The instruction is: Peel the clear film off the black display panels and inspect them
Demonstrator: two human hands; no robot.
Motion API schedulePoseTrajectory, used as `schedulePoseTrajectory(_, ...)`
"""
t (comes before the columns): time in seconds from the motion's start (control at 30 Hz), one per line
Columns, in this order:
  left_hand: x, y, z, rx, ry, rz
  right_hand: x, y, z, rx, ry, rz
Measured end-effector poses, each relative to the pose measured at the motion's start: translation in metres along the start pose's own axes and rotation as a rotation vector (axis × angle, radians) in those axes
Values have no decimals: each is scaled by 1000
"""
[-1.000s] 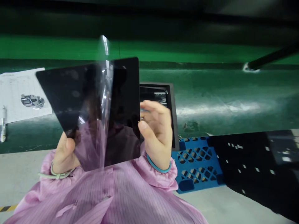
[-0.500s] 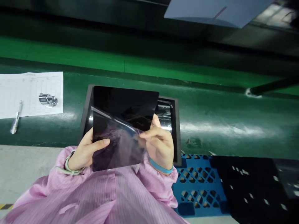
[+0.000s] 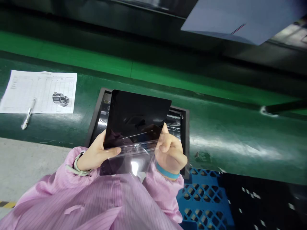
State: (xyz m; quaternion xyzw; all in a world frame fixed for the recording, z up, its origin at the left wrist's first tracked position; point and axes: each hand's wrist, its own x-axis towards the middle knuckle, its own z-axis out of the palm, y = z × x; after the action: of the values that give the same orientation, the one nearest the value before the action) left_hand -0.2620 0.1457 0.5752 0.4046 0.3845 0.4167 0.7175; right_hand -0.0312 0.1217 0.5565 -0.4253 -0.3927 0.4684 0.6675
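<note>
A flat black glossy panel [image 3: 139,111] is held up in front of my chest, tilted a little. My left hand [image 3: 97,155] grips its left edge, with the thumb on the face and the fingers hidden behind. At the right edge is my right hand [image 3: 171,148], its fingers closed in a pinch on a clear plastic film [image 3: 141,156]. The film lies loose across the lower part of the panel and reflects light. Beneath the panel, a dark grey-rimmed tray [image 3: 187,127] on the bench shows shiny contents, mostly covered.
On the green bench [image 3: 227,127] to the left, a printed sheet [image 3: 35,89] lies under a metal tally counter [image 3: 59,99] and a pen [image 3: 28,113]. A blue plastic pallet [image 3: 203,195] stands at the lower right beside a black surface [image 3: 261,198]. A pale board [image 3: 237,19] hangs overhead.
The film's folded edge has come down across the panel as my right hand moved slightly down. My left hand keeps its hold. The whole view has shifted and tilted.
</note>
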Motion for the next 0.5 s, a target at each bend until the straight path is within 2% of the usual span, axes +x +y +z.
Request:
schedulePoseTrajectory(0.2,1,-1,-2,22,-36,-38,4,6,11,-1,49,64)
schedulePoseTrajectory(0.33,-2,-5,1,220,-28,-59,8,15,19,-38,246,59)
schedulePoseTrajectory(0.5,-4,2,22,404,-122,11,11,22,24,-34,444,23)
